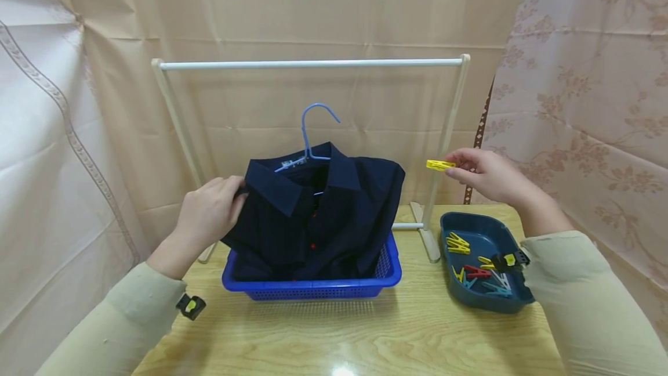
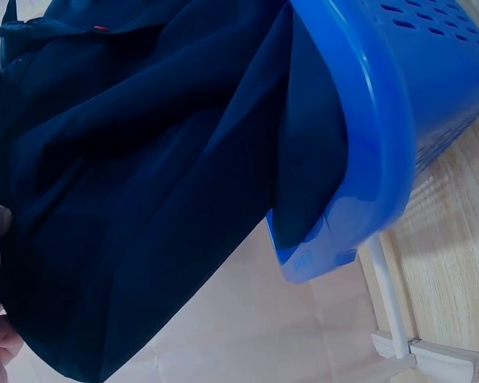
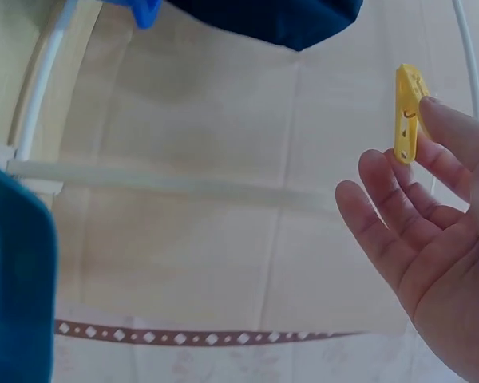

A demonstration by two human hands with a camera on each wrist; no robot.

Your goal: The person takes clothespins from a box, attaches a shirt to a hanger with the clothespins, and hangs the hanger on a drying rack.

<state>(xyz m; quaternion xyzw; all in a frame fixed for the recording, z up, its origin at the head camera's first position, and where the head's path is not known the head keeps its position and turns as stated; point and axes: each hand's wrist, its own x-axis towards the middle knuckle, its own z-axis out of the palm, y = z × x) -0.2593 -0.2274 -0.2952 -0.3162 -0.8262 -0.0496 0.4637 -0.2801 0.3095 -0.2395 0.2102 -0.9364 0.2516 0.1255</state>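
Note:
A dark navy collared shirt [image 1: 344, 219] with red buttons is on a light-blue hanger [image 1: 304, 127], whose hook sticks up above the collar. My left hand [image 1: 209, 213] grips the shirt at its left shoulder; only some fingertips [image 2: 1, 339] show in the left wrist view. The lower part of the shirt lies in a blue perforated basket [image 1: 313, 290]. To the right of the shirt, my right hand [image 1: 490, 176] pinches a yellow clothespin [image 1: 439, 165] between thumb and fingers, in the air near the rack's right post. The clothespin's jaws look closed, with no cloth in them.
Behind the basket stands a white rack with a horizontal bar [image 1: 313, 64]. A dark teal tray [image 1: 482, 228] at the right of the wooden table [image 1: 334, 335] holds several clothespins [image 1: 458, 244] in yellow, red and blue. Curtains hang behind and at both sides.

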